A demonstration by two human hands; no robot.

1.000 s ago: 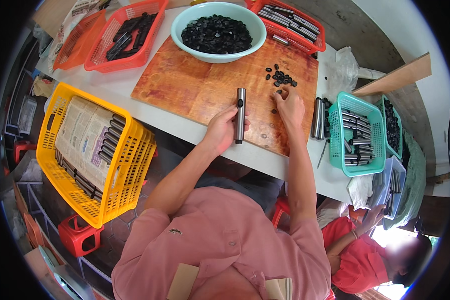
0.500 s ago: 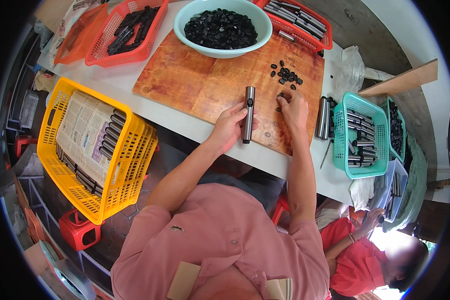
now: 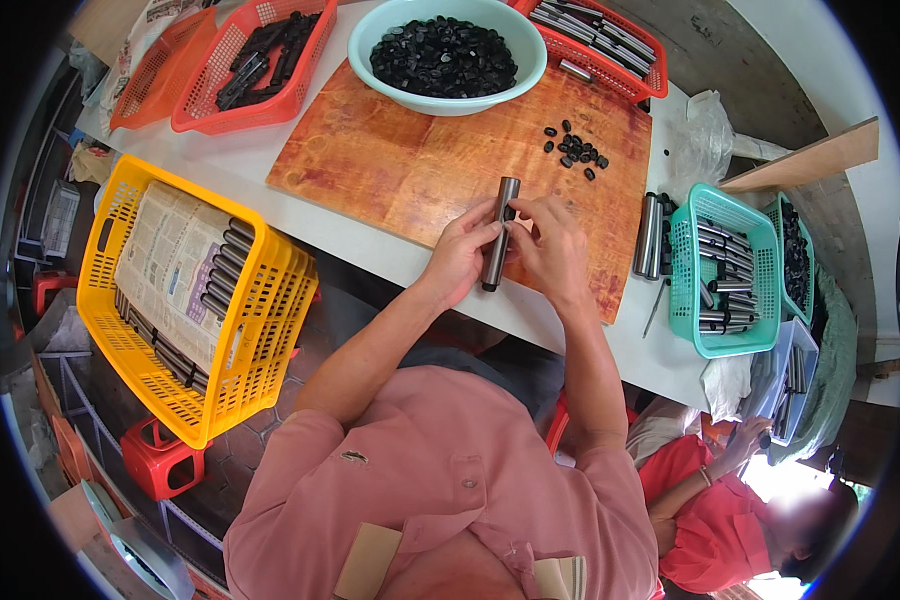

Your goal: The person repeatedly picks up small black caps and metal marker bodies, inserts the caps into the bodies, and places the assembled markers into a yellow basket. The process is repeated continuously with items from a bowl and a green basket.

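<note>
Upright and slightly tilted, a dark grey metal tube (image 3: 502, 192) with a black lower end stands in my left hand (image 3: 462, 252), whose fingers and thumb are wrapped round its middle. My right hand (image 3: 552, 250) is against the tube's right side, fingertips pinched over the spot where a hole showed earlier. Between them is a small black oval piece, mostly hidden by the fingers. Several like pieces (image 3: 576, 150) lie loose on the brown wooden board (image 3: 390, 160), beyond my right hand.
A pale blue basin (image 3: 362, 75) of black pieces stands at the board's far edge. Red baskets (image 3: 195, 115) are at the back. Left is a yellow crate (image 3: 205, 420) of tubes; right, a green basket (image 3: 682, 300) of tubes. A co-worker in red (image 3: 715, 535) sits at lower right.
My right hand has left the board, where it was at a small black piece, and moved left to the tube. My left hand keeps hold of the tube, its thumb now near the right fingertips.
</note>
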